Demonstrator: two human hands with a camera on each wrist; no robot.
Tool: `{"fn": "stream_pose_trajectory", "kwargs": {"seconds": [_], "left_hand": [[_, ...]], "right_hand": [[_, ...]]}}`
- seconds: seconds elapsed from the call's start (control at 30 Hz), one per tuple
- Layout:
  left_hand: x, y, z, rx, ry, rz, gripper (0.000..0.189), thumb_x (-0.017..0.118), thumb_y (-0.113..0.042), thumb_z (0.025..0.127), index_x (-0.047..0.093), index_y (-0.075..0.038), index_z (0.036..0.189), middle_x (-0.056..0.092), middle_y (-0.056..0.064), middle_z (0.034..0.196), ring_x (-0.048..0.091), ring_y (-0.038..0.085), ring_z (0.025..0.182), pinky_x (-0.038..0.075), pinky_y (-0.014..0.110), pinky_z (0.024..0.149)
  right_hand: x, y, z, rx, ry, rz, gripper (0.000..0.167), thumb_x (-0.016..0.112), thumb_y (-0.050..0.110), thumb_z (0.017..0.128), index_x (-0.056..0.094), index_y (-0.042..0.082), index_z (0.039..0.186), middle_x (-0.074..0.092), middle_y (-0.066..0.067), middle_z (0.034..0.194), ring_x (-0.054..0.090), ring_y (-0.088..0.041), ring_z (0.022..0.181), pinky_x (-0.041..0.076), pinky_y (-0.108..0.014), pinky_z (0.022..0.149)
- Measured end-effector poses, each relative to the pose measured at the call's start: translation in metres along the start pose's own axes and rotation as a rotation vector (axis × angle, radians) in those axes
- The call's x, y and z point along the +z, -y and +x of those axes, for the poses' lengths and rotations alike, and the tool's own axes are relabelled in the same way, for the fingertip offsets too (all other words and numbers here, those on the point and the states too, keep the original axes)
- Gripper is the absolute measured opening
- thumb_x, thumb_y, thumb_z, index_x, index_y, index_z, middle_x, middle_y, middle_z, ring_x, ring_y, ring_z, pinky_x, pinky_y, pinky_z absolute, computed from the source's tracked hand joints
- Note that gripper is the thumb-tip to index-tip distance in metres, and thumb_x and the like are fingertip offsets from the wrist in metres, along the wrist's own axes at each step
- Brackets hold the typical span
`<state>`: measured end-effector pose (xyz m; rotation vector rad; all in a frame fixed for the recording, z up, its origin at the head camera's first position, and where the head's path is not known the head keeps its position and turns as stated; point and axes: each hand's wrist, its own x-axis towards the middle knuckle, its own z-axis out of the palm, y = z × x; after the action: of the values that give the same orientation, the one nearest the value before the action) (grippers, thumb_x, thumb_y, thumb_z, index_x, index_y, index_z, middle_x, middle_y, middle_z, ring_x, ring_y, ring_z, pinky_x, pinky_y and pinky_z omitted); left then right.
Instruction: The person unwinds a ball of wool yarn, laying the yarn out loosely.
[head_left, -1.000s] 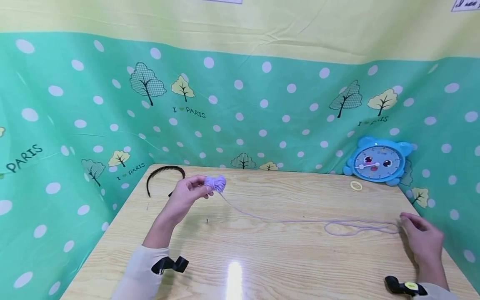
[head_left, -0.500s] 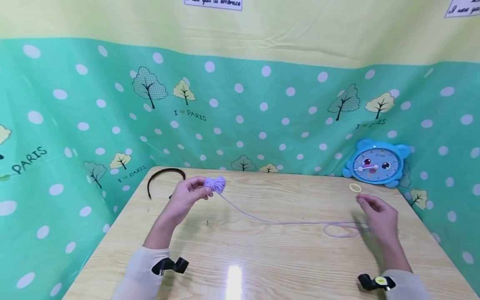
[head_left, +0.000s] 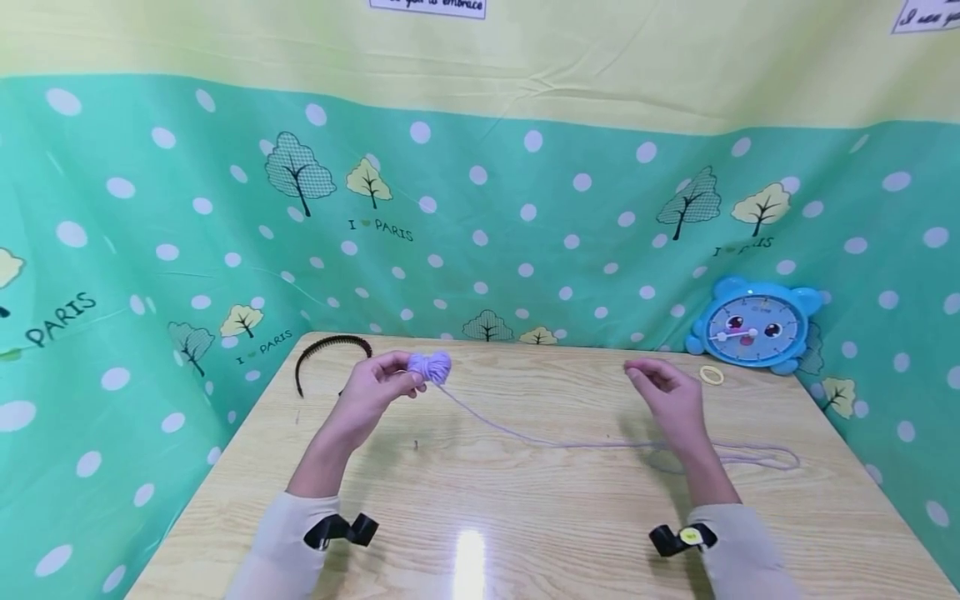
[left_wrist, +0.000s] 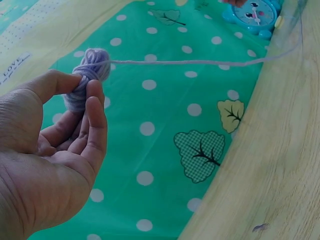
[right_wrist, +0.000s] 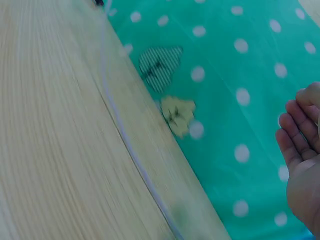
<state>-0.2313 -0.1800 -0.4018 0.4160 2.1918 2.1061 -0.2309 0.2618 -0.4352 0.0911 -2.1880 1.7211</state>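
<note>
My left hand point(head_left: 371, 395) pinches the yarn bundle point(head_left: 431, 367); my right hand point(head_left: 675, 407), loosely curled, looks empty. Likely mid-unwinding; next needs strand point(left_wrist: 180, 62) grasped.

Screened-off nook, room type unclear: wooden table point(head_left: 570, 525), polka-dot cloth point(head_left: 502, 208) hung on three sides, blue cartoon clock point(head_left: 754, 327).

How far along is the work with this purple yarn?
Already done: a small yarn bundle looks wrapped. In hand: the left hand pinches that bundle; the right hand holds nothing visible. Apparently left: the loose strand trailing over the table, not yet wound on.
</note>
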Motion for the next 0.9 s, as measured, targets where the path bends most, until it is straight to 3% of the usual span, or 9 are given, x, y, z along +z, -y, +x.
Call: {"fn": "stream_pose_trajectory", "kwargs": {"seconds": [0.27,0.5,0.9], "left_hand": [[0.001,-0.001,-0.001,0.001,-0.005,-0.018,0.026,0.066,-0.002,0.095,0.061,0.009,0.118,0.071,-0.004,0.091,0.067,0.009,0.083,0.059,0.023,0.078],[0.002,-0.002,-0.001,0.004,-0.008,-0.017,0.027,0.066,-0.001,0.094,0.061,0.01,0.119,0.071,-0.004,0.091,0.068,0.009,0.082,0.059,0.023,0.078],[0.004,0.001,0.0,0.003,-0.001,-0.031,0.029,0.066,-0.001,0.095,0.06,0.011,0.121,0.071,-0.002,0.094,0.067,0.011,0.083,0.059,0.023,0.078]], "right_hand": [[0.05,0.01,0.001,-0.042,0.074,0.105,0.028,0.072,0.015,0.098,0.07,-0.007,0.116,0.075,0.017,0.102,0.07,-0.004,0.1,0.058,-0.014,0.088],[0.093,0.021,-0.004,-0.048,0.187,0.192,0.024,0.074,0.011,0.095,0.071,-0.005,0.114,0.076,0.004,0.108,0.071,-0.007,0.102,0.06,-0.019,0.09],[0.143,0.029,-0.017,-0.045,0.281,0.246,0.019,0.073,0.007,0.095,0.073,-0.003,0.112,0.073,-0.018,0.113,0.07,-0.007,0.099,0.06,-0.019,0.089]]}}
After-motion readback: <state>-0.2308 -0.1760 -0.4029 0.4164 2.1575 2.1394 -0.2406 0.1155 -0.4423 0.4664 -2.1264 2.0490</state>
